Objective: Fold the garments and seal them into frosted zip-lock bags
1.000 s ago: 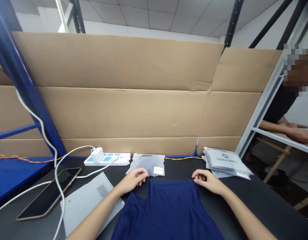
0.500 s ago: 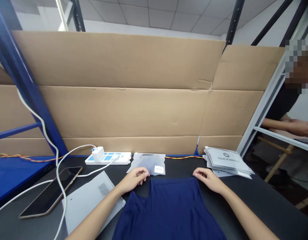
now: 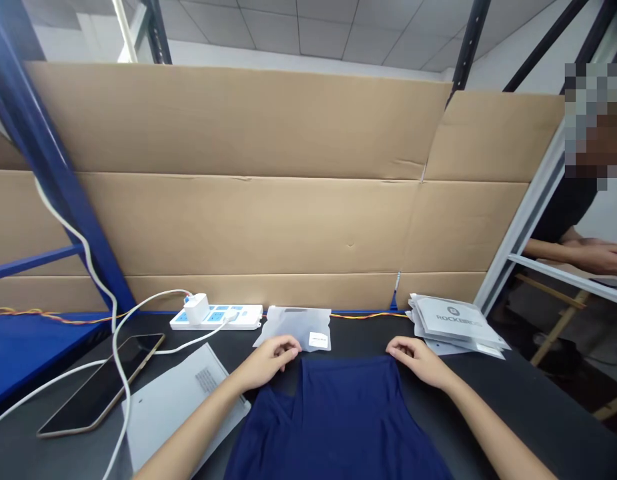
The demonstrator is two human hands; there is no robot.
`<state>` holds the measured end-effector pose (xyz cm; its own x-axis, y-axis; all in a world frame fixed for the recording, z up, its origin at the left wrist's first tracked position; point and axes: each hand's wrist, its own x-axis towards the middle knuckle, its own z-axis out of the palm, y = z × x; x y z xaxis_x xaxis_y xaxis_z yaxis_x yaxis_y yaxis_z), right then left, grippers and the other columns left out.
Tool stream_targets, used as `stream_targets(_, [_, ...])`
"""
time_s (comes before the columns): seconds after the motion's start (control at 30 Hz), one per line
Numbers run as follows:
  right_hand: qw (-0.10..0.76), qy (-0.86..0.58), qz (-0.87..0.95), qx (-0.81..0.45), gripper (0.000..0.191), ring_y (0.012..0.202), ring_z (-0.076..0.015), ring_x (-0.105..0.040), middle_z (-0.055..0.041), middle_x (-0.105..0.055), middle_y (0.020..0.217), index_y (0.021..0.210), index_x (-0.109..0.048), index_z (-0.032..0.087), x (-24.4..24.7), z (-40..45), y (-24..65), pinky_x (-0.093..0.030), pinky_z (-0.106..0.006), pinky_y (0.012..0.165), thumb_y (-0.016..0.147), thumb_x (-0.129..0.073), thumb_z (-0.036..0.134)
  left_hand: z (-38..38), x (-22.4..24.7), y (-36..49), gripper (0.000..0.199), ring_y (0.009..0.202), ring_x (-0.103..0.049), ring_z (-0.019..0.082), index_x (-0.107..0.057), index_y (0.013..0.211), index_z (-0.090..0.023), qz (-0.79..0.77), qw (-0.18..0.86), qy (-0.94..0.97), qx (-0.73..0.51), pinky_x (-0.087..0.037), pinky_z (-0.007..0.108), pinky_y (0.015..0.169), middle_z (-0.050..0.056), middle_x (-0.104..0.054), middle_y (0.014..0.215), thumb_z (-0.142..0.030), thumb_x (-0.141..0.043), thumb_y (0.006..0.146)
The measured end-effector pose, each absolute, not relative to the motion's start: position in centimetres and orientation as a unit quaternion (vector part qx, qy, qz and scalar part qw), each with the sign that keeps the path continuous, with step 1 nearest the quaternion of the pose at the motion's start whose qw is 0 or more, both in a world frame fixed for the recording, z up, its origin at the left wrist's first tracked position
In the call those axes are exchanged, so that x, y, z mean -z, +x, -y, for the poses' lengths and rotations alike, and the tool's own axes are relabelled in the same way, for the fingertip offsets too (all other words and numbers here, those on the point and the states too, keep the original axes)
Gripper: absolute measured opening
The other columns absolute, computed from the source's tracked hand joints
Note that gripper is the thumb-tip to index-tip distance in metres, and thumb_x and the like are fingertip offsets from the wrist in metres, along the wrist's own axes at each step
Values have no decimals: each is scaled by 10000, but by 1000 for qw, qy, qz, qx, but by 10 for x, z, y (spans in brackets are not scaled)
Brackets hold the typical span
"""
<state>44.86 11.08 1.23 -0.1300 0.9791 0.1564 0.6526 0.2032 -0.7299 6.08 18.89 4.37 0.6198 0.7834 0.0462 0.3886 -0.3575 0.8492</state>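
Observation:
A navy blue garment point(image 3: 348, 417) lies on the black table in front of me, its straight upper edge facing away and its lower part running out of view. My left hand point(image 3: 273, 360) is beside the upper left corner, fingers curled together; whether anything is between them is hidden. At the upper right corner, my right hand point(image 3: 413, 357) has its bent fingers and thumb closed on the cloth's edge. Just behind my left hand is a translucent plastic bag point(image 3: 298, 323) with a white label. Under my left forearm lies a grey-white mailer bag point(image 3: 175, 400) with printed text.
A stack of ROCKBROS packets point(image 3: 455, 323) stands at the back right. On the left are a tablet point(image 3: 105, 380), a white cable point(image 3: 119, 350) and a power strip point(image 3: 245, 315). Cardboard point(image 3: 268, 223) walls off the back. Another person's hands point(image 3: 598, 257) show beyond the right post.
My left hand has shifted very slightly to the right. My right hand and the garment look nearly unchanged. The other person's head and hands have moved a little.

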Motion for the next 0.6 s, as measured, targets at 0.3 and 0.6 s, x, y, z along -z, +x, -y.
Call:
stream_targets(0.3, [302, -556, 732, -255, 232, 724, -156, -546, -6, -608, 829, 918, -686, 219, -15, -106, 450, -442, -268, 663, 874, -602, 431, -167, -45, 72, 180, 796, -597, 188, -660, 995, -279, -413, 226, 865, -174, -400, 266, 686, -5, -616, 939, -374, -549, 890])
stream_targets(0.6, [338, -552, 735, -203, 196, 662, -137, -507, -16, -573, 863, 860, -635, 204, -10, -114, 441, -426, -272, 626, 876, -578, 391, -186, -41, 74, 140, 660, -530, 151, -635, 918, -212, -383, 272, 855, -220, -421, 253, 634, 3, -608, 882, -317, -560, 864])
